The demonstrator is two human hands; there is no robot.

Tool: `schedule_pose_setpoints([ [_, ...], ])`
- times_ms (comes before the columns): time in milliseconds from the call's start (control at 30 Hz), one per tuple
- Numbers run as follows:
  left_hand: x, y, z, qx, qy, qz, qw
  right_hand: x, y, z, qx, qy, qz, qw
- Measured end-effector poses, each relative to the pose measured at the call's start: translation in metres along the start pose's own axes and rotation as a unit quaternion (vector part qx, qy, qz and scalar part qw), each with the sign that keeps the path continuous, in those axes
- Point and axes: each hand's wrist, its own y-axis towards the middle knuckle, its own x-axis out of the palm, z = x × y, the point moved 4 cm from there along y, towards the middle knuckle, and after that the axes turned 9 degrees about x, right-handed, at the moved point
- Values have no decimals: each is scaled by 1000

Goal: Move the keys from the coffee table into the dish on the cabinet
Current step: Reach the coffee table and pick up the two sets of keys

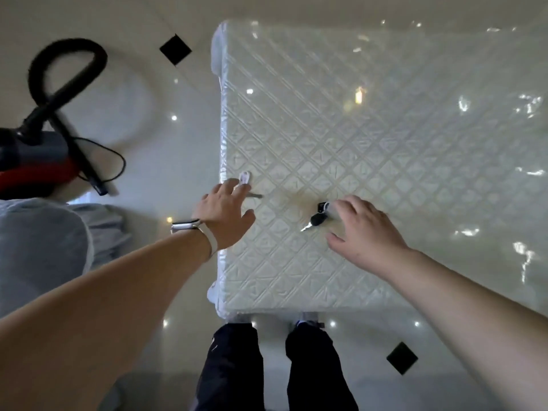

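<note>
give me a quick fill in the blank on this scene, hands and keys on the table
1. The black-headed key lies on the table beside the ____ hand.
2. The left hand reaches toward a key with a ____ tag.
3. A watch is on the ____ wrist.

Missing: right; white; left

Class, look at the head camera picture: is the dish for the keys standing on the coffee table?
No: the coffee table shows only the black-headed key, a white tag and both hands, no dish.
</note>
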Motion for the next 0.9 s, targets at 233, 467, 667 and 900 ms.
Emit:
schedule_pose_setpoints([
  [233, 51, 30, -25, -8, 19, 81, 997, 62, 49, 21, 45, 5, 32, 998],
  [467, 52, 47, -30, -56, -17, 134, 989, 78, 62, 26, 45, 40, 48, 997],
  [667, 50, 56, -27, -108, -64, 137, 983, 79, 65, 21, 27, 44, 42, 998],
  [900, 52, 51, -25, -78, -37, 91, 992, 85, 55, 13, 11, 87, 5, 996],
])
